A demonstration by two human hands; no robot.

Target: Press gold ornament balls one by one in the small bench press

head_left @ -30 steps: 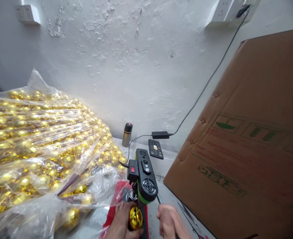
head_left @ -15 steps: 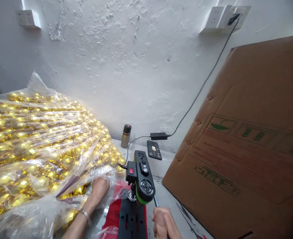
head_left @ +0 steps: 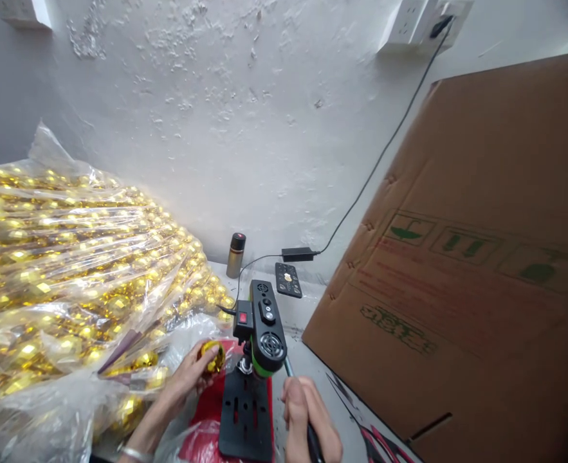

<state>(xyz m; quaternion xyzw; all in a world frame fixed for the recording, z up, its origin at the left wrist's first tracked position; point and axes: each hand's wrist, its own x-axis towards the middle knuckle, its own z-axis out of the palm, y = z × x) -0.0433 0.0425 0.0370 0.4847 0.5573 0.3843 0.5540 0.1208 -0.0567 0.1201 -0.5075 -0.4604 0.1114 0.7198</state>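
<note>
My left hand (head_left: 187,376) holds a shiny gold ball ornament (head_left: 213,357) between thumb and fingers, just left of a small black machine. The machine (head_left: 267,328) has round vents, a red switch and a green edge, and stands on a slotted black base plate (head_left: 246,415). My right hand (head_left: 307,418) is closed around a thin metal rod with a black handle (head_left: 314,444), right of the machine. The rod's far end passes behind the machine head, so its tip is hidden. Under the plate and the ball lies red material (head_left: 206,402), partly beneath clear plastic.
A large clear bag (head_left: 81,257) full of gold balls fills the left side. A big cardboard box (head_left: 457,257) leans at the right. Near the wall are a small bottle (head_left: 236,256), a power adapter (head_left: 298,254) and a dark phone-like slab (head_left: 288,280). Red-handled items (head_left: 384,444) lie bottom right.
My left hand has come out from the plastic bag with a gold ball and moved toward the machine. My right hand still grips the rod. The view has shifted slightly.
</note>
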